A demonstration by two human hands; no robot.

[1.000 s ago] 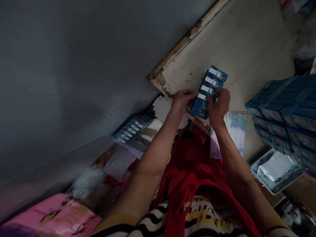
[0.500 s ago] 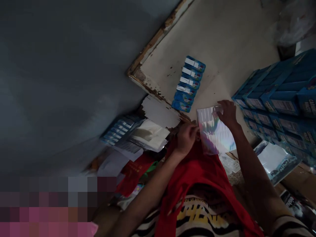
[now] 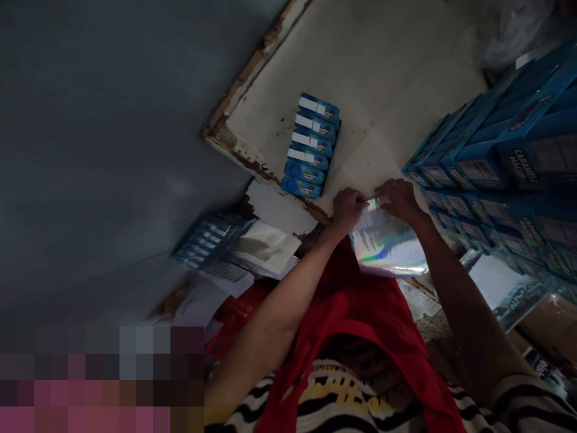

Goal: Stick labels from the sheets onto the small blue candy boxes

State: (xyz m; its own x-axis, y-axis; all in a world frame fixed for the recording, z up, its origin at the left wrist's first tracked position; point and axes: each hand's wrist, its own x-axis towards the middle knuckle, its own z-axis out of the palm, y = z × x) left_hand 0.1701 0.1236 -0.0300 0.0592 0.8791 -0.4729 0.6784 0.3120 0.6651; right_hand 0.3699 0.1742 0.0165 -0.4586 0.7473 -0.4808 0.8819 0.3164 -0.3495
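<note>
A shiny, iridescent silvery film bag or sheet (image 3: 391, 245) lies at the near edge of the table, in front of the red apron. Its far edge is pinched by my left hand (image 3: 348, 210) at the left corner, fingers closed. Close beside it, my right hand (image 3: 399, 199) grips the same edge with bent fingers. Whether the film is a bag with an opening cannot be made out. Just beyond my left hand, several blue packs (image 3: 307, 157) stand in a row, some with white labels.
Stacked blue cartons (image 3: 478, 168) rise on the right. The pale tabletop (image 3: 374, 78) has a chipped, broken edge on the left, along a dark wall. Bagged blue packs (image 3: 205, 240) and papers (image 3: 265, 240) lie lower left. A clear-wrapped packet (image 3: 500, 282) sits lower right.
My left hand has moved up to the film's far edge, beside my right hand, which has shifted slightly left. The film has tilted, its glare changing. The camera view has turned slightly.
</note>
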